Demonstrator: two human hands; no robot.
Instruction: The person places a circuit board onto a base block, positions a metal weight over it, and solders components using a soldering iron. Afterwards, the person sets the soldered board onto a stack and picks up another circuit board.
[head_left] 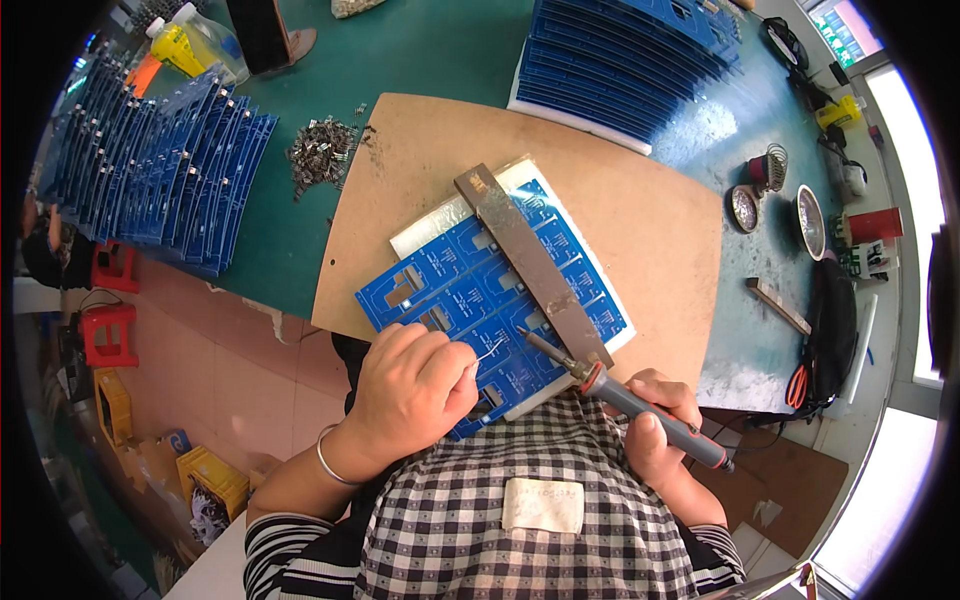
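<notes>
A blue circuit board panel [468,290] lies tilted on a white pad [430,230], with a dark flat bar [535,265] laid across it. My right hand [660,425] is wrapped round the grey handle of a soldering iron [655,412]. The iron's tip sits over the panel, left of the bar; whether it touches cannot be made out. Closed in a pinch, my left hand [415,385] holds a thin solder wire [488,353] above the panel's near left part. The wire's end is close to the iron's tip but apart from it.
Beneath the pad is a brown board [660,240]. Small metal parts [322,155] are heaped to its left. Blue panels stand stacked at far left [165,170] and far right [610,70]. A wire-coil iron stand [768,170], metal bowl [810,222] and orange-handled scissors [796,386] sit at right.
</notes>
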